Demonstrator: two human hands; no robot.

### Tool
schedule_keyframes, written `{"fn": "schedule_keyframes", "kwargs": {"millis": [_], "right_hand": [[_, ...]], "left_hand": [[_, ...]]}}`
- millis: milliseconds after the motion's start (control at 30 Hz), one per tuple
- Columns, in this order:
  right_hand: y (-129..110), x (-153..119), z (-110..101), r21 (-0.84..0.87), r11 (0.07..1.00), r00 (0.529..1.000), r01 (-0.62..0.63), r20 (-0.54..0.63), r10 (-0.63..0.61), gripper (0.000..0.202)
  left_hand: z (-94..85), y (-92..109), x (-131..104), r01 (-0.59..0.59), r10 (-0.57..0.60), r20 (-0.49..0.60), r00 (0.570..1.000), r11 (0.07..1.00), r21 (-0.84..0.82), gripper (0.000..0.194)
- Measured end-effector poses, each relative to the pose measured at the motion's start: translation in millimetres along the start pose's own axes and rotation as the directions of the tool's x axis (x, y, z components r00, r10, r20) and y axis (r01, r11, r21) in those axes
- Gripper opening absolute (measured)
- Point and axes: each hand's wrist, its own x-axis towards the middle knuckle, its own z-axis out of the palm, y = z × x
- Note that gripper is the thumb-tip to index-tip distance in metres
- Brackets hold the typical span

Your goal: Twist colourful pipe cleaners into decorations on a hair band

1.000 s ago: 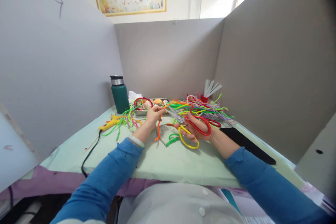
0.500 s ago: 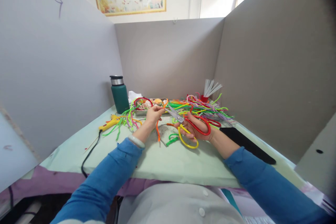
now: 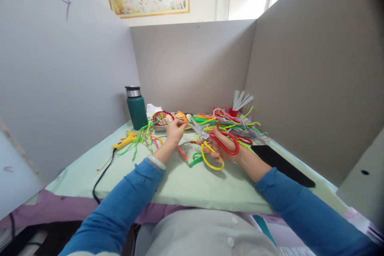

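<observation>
My left hand (image 3: 175, 131) is closed in a pinch on an orange pipe cleaner (image 3: 183, 153), whose lower end hangs below the fingers. My right hand (image 3: 225, 145) grips scissors (image 3: 204, 135) with one red and one yellow handle loop. Their blades point at my left fingertips and the handles are spread apart; whether the blades touch the pipe cleaner I cannot make out. Below, a thin curved band lies on the table, with a green pipe cleaner (image 3: 197, 161) wound at its end and trailing off.
Many coloured pipe cleaners (image 3: 234, 125) lie heaped behind my hands. A tray (image 3: 160, 129) of small pieces stands at the back. Left are a yellow glue gun (image 3: 124, 141) with a black cord and a green bottle (image 3: 137, 111). Right lies a flat black object (image 3: 282, 165). Grey partitions enclose the table.
The orange pipe cleaner has shifted: its lower end now slants to the right, and less of it shows above my fingers. Both hands have moved slightly left; the scissors stay in my right hand.
</observation>
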Motion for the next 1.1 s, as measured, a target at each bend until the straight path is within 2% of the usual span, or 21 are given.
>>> {"fn": "schedule_keyframes", "kwargs": {"millis": [67, 133, 333, 400, 467, 533, 567, 600, 667, 700, 733, 800, 867, 1000, 1100], "right_hand": [[-1, -1, -1, 0.005, 1.0, 1.0, 0.003, -0.006, -0.003, 0.063], [-1, -2, -1, -0.004, 1.0, 1.0, 0.009, -0.027, -0.009, 0.064], [-3, -4, 3, -0.062, 0.998, 0.997, 0.015, -0.076, -0.02, 0.063], [-6, -5, 4, -0.14, 0.989, 0.992, 0.044, -0.112, -0.06, 0.062], [-9, -6, 2, -0.311, 0.948, 0.973, 0.07, -0.187, -0.133, 0.057], [-13, -6, -4, -0.556, 0.831, 0.926, 0.012, -0.308, -0.219, 0.049], [-14, -5, -8, -0.669, 0.74, 0.882, -0.074, -0.389, -0.264, 0.046], [-14, -5, -13, -0.763, 0.626, 0.83, -0.161, -0.448, -0.332, 0.044], [-13, -3, -24, -0.883, 0.331, 0.727, -0.333, -0.464, -0.506, 0.039], [-11, -3, -29, -0.873, 0.197, 0.665, -0.447, -0.471, -0.58, 0.04], [-9, -2, -32, -0.837, 0.088, 0.641, -0.539, -0.476, -0.602, 0.041], [-4, -1, -37, -0.778, -0.063, 0.66, -0.625, -0.483, -0.576, 0.043], [-1, -1, -37, -0.748, -0.163, 0.698, -0.643, -0.486, -0.526, 0.043], [1, -3, -34, -0.719, -0.274, 0.745, -0.639, -0.489, -0.454, 0.039], [-4, -5, -26, -0.714, -0.308, 0.739, -0.629, -0.427, -0.52, 0.033]], "left_hand": [[1.4, 0, 0, 0.069, -0.065, 0.045, 0.997, 0.993, -0.091, 0.022], [2.4, 1, -1, 0.092, -0.081, 0.072, 0.994, 0.983, -0.161, 0.025], [2.4, 3, -2, 0.106, -0.087, 0.106, 0.991, 0.977, -0.183, 0.026], [2.4, 1, -2, 0.124, -0.096, 0.138, 0.986, 0.971, -0.206, 0.024], [2.8, 0, -2, 0.135, -0.1, 0.163, 0.982, 0.965, -0.224, 0.023], [3.2, -1, -1, 0.143, -0.102, 0.176, 0.979, 0.961, -0.236, 0.023], [3.4, 0, -1, 0.146, -0.105, 0.176, 0.979, 0.96, -0.24, 0.024], [3.6, 0, -1, 0.148, -0.107, 0.175, 0.979, 0.959, -0.24, 0.025], [3.9, 0, -1, 0.14, -0.102, 0.176, 0.979, 0.965, -0.22, 0.027], [3.9, 1, -1, 0.127, -0.091, 0.178, 0.98, 0.971, -0.204, 0.028], [3.9, 1, -2, 0.109, -0.074, 0.185, 0.98, 0.976, -0.186, 0.029], [3.7, 3, -4, 0.066, -0.034, 0.211, 0.977, 0.987, -0.147, 0.028], [3.6, 7, -8, 0.024, 0.003, 0.246, 0.969, 0.994, -0.107, 0.026], [4.6, 14, -13, -0.078, 0.085, 0.317, 0.945, 0.996, -0.034, 0.021], [6.1, 15, -15, -0.223, 0.201, 0.362, 0.91, 0.975, 0.02, 0.02]]}}
